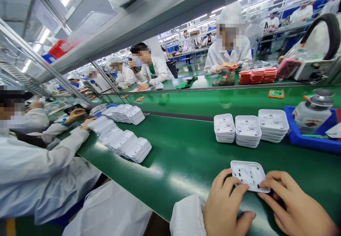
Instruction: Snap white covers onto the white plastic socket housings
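L hand (226, 207) & R hand (295, 207) both gripped a white plastic cover (249, 175) by its near edge, low over the green belt (186, 158). Just beyond sat three stacks of white covers (247, 129); blue bin (311, 140) to the R. Far side: red trays (257, 75).

White tray stacks (247, 131) on green belt (186, 158); blue bin (311, 142) right; red stacks (257, 75) far side.

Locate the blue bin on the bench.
The blue bin sits at the far right of the head view, just right of three stacks of white trays.
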`<state>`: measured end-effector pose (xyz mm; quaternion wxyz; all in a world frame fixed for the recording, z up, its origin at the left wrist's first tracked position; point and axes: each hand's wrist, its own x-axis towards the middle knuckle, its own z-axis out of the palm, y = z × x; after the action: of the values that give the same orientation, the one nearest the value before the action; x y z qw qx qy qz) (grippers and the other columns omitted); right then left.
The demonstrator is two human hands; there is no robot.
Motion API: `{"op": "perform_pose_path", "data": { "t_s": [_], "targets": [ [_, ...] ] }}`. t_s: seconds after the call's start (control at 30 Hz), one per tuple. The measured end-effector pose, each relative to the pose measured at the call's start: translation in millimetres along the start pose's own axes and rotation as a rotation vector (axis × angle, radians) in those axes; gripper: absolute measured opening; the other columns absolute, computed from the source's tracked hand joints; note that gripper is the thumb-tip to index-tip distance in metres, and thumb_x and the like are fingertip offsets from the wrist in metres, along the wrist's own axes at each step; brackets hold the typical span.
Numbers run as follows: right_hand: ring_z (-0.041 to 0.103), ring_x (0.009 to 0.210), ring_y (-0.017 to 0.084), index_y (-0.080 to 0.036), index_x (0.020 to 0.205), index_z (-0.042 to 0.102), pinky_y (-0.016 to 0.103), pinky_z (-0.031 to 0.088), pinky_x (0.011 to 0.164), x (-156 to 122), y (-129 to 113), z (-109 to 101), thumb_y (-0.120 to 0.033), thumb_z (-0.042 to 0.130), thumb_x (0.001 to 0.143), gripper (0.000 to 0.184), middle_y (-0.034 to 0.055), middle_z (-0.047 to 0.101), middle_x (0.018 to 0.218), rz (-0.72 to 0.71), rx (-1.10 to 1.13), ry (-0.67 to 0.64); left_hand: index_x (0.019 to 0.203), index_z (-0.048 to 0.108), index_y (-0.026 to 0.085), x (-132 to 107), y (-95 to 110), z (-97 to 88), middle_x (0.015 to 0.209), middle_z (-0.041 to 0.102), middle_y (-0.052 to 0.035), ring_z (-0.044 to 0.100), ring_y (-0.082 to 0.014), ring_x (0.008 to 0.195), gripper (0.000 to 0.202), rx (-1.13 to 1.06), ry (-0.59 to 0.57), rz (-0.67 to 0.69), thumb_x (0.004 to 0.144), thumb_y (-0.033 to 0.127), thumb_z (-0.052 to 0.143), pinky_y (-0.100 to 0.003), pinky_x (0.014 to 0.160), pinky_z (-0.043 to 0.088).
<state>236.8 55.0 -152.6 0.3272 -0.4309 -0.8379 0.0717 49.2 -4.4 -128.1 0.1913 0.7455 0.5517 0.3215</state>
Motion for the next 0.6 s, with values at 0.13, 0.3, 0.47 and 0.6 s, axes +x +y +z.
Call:
{"op": "perform_pose_path", "data": {
  "t_s": [0.13, 0.3, 0.47, 0.6],
  "targets": [
    [0.062, 0.065, 0.019, -0.02, 0.095, 0.058, 0.028, 0.055, 0.052, -3.9, 4.3, 3.4, -0.036, 0.035, 0.093, 0.028, 0.0112, 0.05, 0.113, -0.006, -0.01, -0.133, 0.107, 0.06, 0.018, -1.6, 0.8, 0.3, 0.099, 0.059, -0.0106, 0.045, -0.0317, 0.107, 0.039, 0.022, 0.056, -0.028, 0.069, 0.016, 0.067, -0.048, 0.088, 0.045],
    [0.062, 0.076, 0.021, -0.022, 0.092, 0.055, 0.034, 0.057, 0.065, -3.5, 2.8, 3.1, -0.034, 0.033, 0.094, 0.025, 0.0086, 0.044, 0.119, -0.014, 0.02, -0.193, 0.101, 0.061, 0.017, -1.1, 1.9, -0.9, 0.092, 0.058, -0.0097, 0.047, -0.0287, 0.098, 0.033, 0.003, 0.095, -0.012, 0.069, 0.011, 0.065, -0.045, 0.08, 0.046],
    [0.061, 0.076, 0.02, -0.022, 0.085, 0.054, 0.034, 0.056, 0.066, -3.3, 0.8, 0.9, -0.033, 0.031, 0.095, 0.028, 0.0091, 0.044, 0.117, -0.036, 0.043, -0.195, 0.101, 0.059, 0.017, -0.5, 0.6, -1.9, 0.107, 0.054, -0.0111, 0.045, -0.0289, 0.106, 0.036, -0.03, 0.137, 0.028, 0.067, 0.008, 0.066, -0.046, 0.087, 0.044],
    [0.06, 0.077, 0.021, -0.022, 0.083, 0.054, 0.034, 0.056, 0.064, -2.2, -2.1, -0.9, -0.031, 0.03, 0.096, 0.029, 0.0098, 0.045, 0.115, -0.058, 0.038, -0.193, 0.1, 0.058, 0.018, -1.1, -0.9, -2.3, 0.115, 0.05, -0.0117, 0.041, -0.03, 0.114, 0.033, 0.021, 0.143, 0.005, 0.069, 0.009, 0.063, -0.047, 0.093, 0.042]
  ]
}}
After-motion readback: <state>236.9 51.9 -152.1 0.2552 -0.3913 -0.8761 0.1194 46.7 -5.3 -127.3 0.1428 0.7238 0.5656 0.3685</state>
